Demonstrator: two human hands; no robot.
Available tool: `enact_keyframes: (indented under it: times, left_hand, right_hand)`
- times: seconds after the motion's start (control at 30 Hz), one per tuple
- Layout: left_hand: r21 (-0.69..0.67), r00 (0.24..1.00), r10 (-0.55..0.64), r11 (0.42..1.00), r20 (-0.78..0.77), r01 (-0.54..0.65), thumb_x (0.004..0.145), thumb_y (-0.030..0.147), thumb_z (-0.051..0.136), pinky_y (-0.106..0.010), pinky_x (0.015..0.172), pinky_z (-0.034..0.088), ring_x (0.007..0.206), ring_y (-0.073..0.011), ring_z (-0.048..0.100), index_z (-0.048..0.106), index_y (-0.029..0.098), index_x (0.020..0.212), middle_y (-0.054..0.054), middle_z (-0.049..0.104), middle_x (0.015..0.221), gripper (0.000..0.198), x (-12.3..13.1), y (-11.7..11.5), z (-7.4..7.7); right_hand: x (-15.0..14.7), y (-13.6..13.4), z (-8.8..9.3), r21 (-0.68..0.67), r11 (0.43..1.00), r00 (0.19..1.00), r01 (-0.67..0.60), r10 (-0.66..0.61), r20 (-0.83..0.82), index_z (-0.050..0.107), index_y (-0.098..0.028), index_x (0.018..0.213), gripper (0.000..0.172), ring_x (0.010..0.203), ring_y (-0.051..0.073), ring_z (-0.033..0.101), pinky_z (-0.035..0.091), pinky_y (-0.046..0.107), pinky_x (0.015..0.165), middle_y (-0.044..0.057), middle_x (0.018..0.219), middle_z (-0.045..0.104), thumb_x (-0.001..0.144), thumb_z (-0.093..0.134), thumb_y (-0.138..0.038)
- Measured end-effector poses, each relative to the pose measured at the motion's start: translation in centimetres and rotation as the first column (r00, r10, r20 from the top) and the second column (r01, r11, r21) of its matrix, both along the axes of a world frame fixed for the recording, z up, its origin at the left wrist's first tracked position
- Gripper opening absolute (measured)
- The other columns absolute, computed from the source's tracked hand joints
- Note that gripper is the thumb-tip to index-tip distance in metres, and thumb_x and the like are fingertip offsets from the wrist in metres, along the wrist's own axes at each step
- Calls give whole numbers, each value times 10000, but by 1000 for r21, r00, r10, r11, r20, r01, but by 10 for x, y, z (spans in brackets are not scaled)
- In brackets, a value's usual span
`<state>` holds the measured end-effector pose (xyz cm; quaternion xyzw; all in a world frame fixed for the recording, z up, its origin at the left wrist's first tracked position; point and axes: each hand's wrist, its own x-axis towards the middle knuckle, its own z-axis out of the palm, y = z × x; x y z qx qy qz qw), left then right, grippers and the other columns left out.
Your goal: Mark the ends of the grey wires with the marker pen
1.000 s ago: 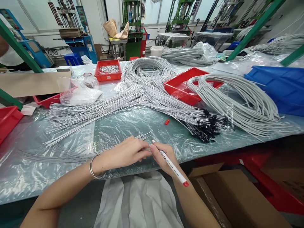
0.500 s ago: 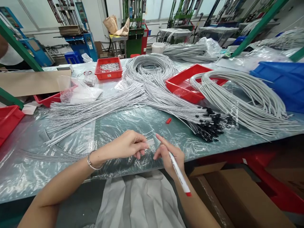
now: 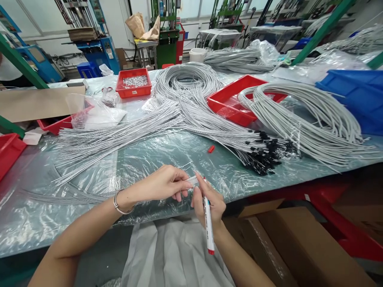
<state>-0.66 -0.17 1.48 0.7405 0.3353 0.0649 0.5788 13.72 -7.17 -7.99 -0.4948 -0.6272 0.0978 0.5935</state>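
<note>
Gripping one marker (image 3: 208, 224) near one red cap (image 3: 211, 149)

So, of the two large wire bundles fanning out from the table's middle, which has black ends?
The bundle fanning right: black pieces cluster at its end. The bundle fanning left shows only pale tips.

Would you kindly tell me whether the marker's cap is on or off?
Off: the red cap lies on the table; the right hand holds the marker.
</note>
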Motion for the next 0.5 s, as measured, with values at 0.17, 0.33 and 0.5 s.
enact_keyframes:
  times: [0.17, 0.33, 0.5]
  left_hand:
    - [-15, 1000, 10, 1000, -2, -10, 880, 464, 479, -195, 542, 486, 623, -131, 638, 616, 141, 800, -18, 628, 674, 360, 1, 0, 3]
    - [40, 999, -17, 999, -29, 18, 891, 392, 477, -189, 548, 490, 630, -130, 645, 621, 140, 821, -23, 650, 707, 299, 1, -2, 5]
    - [50, 991, -125, 991, -50, 128, 893, 316, 466, -184, 554, 489, 605, -125, 641, 585, 139, 735, -8, 622, 640, 266, 2, -4, 4]
  right_hand:
    - [12, 0, 5, -209, 966, 963, -153, 98, -250, 590, -177, 1157, 303, 418, 113, 534, 479, 266, 538, -50, 483, 568, 890, 456, -226]
    - [24, 11, 13, -308, 857, 890, -414, 309, -336, 522, -180, 683, 271, 358, 83, 404, 336, 216, 401, -60, 422, 455, 853, 505, -391]
    - [26, 17, 21, -401, 769, 868, -497, 442, -227, 398, -186, 561, 392, 392, 68, 324, 253, 213, 388, -48, 443, 374, 897, 416, -388]
